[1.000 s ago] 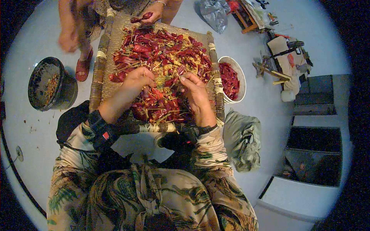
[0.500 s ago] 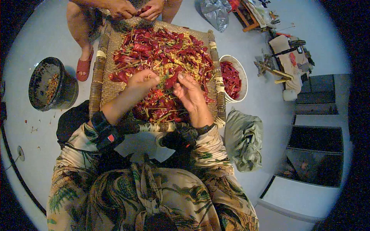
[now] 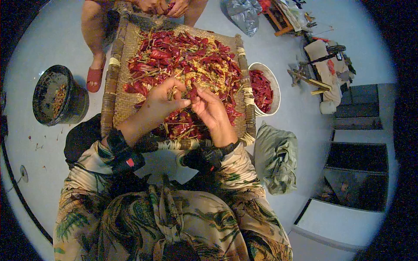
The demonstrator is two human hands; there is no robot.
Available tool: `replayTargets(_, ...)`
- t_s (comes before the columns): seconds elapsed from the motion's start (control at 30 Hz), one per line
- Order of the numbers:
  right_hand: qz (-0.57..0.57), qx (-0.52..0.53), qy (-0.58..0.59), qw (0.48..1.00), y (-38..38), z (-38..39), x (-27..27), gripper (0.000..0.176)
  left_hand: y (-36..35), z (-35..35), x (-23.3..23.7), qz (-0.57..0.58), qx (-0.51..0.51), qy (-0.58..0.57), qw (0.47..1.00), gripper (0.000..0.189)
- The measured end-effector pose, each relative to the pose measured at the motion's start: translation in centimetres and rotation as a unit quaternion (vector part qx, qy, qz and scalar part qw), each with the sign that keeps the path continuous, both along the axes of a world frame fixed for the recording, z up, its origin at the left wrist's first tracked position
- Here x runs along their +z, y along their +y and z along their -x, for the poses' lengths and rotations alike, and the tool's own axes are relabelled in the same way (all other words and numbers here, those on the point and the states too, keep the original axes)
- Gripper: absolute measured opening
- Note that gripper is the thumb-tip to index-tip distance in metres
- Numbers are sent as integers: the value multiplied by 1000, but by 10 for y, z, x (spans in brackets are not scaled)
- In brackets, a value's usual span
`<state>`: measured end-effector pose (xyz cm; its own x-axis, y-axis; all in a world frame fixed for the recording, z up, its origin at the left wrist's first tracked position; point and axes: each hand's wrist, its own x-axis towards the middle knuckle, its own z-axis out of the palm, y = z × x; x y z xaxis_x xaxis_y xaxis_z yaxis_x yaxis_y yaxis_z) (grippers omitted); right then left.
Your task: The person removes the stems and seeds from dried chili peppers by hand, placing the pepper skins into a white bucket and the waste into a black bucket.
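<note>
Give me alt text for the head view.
The right hand holds a red chili beside the left hand, above a woven tray strewn with chilies and yellow seeds. A co-worker's hands are opposite; a black bucket stands left, a white bucket holding more right.

Both forearms reach forward in camouflage sleeves, 1 dark band at each wrist. The left hand (image 3: 163,102) has its thumb out toward the right hand (image 3: 211,108), whose thumb and fingers pinch together, palm partly up; the left fingers curl, seemingly not closed.
</note>
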<state>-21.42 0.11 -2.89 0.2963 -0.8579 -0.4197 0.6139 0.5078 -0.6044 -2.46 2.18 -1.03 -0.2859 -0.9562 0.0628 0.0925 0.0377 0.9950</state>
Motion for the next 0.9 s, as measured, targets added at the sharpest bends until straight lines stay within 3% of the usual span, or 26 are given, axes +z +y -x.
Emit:
replayTargets(0.07,4,11,3,1000,0,-2,-2,23,1,-2,5,19,8,-42,999,21)
replayTargets(0.17,14,29,39,999,4,-5,-1,26,1,-2,11,205,57,-138,967,20)
replayTargets(0.27,35,49,95,994,4,-7,-6,29,3,-6,12,231,66,-197,951,16)
replayTargets(0.4,123,125,304,936,12,-21,13,35,2,-9,11,207,46,-226,951,13)
replayTargets(0.47,125,160,256,945,11,-19,12,36,2,-14,13,172,3,-270,947,16)
replayTargets(0.6,139,151,197,959,14,-22,9,38,2,-12,18,120,7,-200,972,17)
replayTargets(0.7,164,91,320,929,13,-21,9,36,-7,-9,-6,116,55,-103,986,16)
replayTargets(0.73,260,73,426,864,12,-19,5,34,-17,-9,-17,119,79,-75,987,16)
replayTargets(0.8,432,35,600,672,10,-14,-6,32,-33,-22,-34,134,113,-41,984,16)
replayTargets(0.9,458,111,597,649,16,-23,-7,29,-36,-41,-13,-56,120,35,991,16)
